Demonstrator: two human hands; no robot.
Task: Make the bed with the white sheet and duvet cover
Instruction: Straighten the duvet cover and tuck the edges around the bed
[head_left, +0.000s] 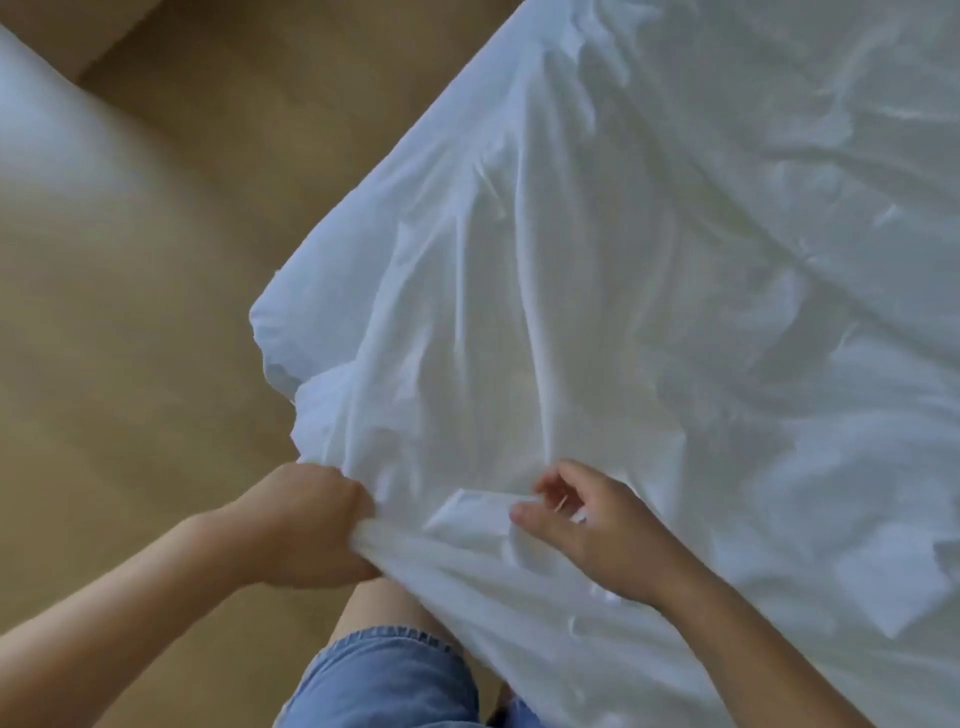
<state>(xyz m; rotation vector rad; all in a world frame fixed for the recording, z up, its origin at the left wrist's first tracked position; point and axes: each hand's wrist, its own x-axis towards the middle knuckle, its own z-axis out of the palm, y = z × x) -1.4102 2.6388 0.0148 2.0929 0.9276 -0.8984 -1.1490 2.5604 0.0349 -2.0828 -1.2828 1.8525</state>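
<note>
A wrinkled white duvet cover covers the bed, filling the right and centre of the head view, and its corner hangs off the bed's edge towards me. My left hand grips a bunched fold of that white cloth at the lower left. My right hand lies on the cloth just to the right, thumb and fingers pinching a small folded flap of fabric. The cloth is pulled taut between the two hands. The mattress below is hidden.
Tan wooden floor lies left of the bed. A blurred white shape sits at the upper left. My leg in blue denim shorts stands at the bed's corner, at the bottom.
</note>
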